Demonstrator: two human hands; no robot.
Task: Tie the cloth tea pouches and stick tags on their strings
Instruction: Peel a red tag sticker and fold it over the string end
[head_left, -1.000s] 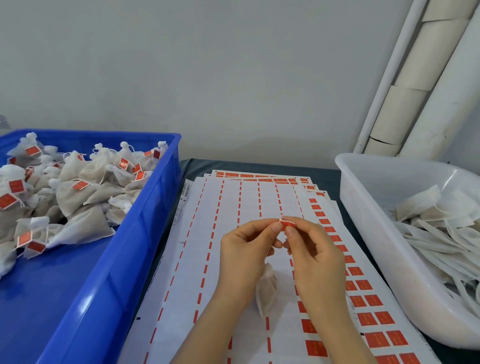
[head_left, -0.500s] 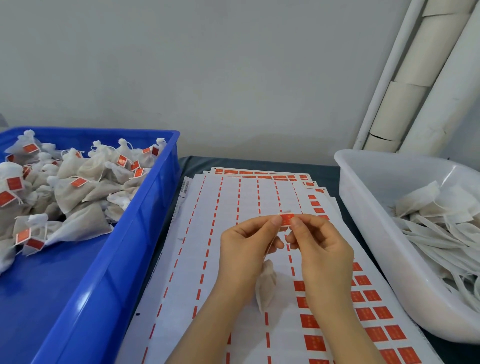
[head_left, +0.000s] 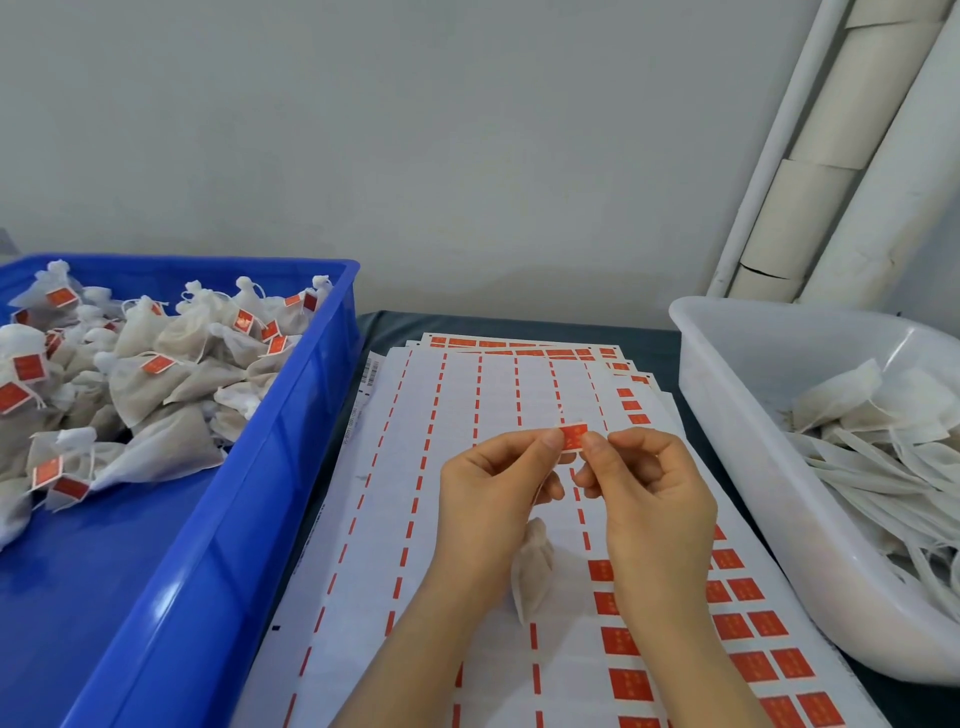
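Red tag, centre frame: grip of left hand and right hand clamped on it. Tea pouch below, between wrists.

Single view, head-worn, wide-angle. Looks forward and down across the bench toward a grey wall. Close range: left hand and right hand sit centre frame, low. Blue crate cropped at left edge, white tub at right. Pipes at upper right lean, possibly lens distortion.

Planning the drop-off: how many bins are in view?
2: a blue crate at left with tagged pouches, a white tub at right with untagged pouches. Others may sit off-frame.
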